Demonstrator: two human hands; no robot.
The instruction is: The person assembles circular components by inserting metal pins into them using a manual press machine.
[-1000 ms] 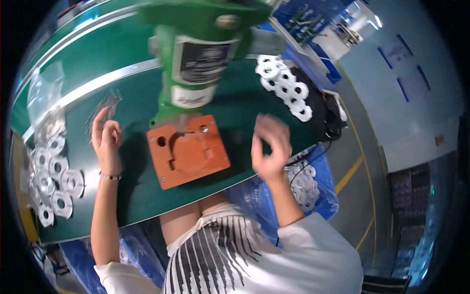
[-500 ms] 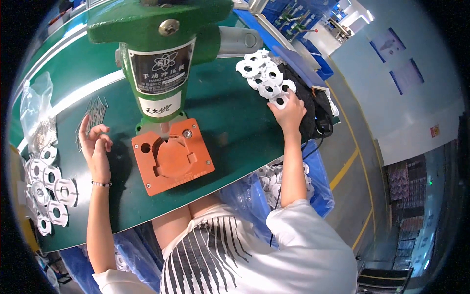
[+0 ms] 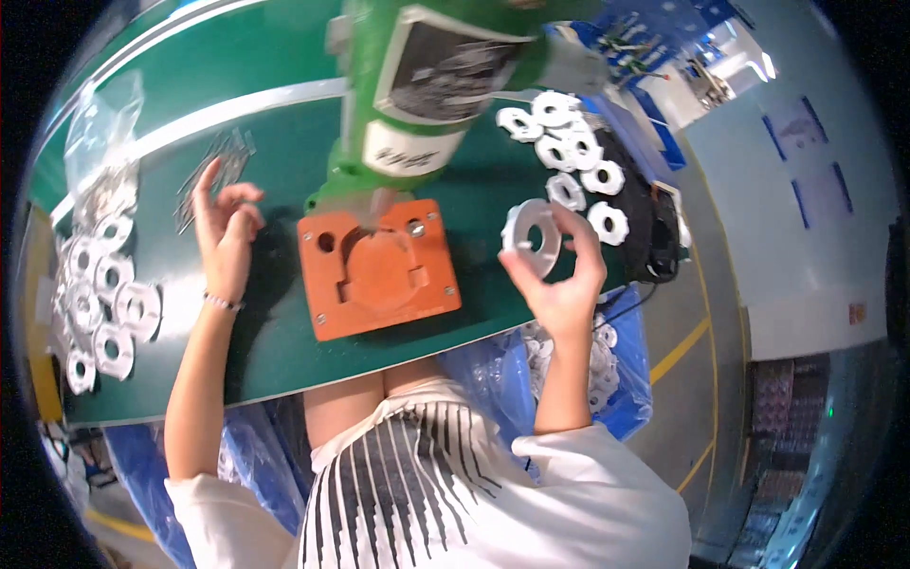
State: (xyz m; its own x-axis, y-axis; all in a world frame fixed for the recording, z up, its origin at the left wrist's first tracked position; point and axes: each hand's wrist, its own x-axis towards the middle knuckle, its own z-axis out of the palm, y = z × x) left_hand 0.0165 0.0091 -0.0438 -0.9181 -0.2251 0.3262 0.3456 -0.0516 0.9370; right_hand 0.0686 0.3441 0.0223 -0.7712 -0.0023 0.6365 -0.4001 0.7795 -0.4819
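Observation:
In my right hand (image 3: 564,280), thumb and fingers pinch a white plastic ring (image 3: 533,239) by its edge, tilted above the green table to the right of the orange fixture (image 3: 379,284). That fixture has a round recess with nothing lying in it, under the green hand press (image 3: 408,114). My left hand (image 3: 226,232) hovers left of the fixture, fingers apart and holding nothing. It is closest to a bunch of thin metal pins (image 3: 213,175) on the table.
More white rings lie in a pile at the left (image 3: 114,275) and another at the back right (image 3: 569,142), beside a black bag (image 3: 640,190). A clear plastic bag (image 3: 104,142) sits far left. Below the table edge, a blue lined bin (image 3: 626,379) holds white parts.
My right hand has taken a white ring off the back right pile and brought it left, toward the fixture. The view has shifted; my left hand keeps much the same pose.

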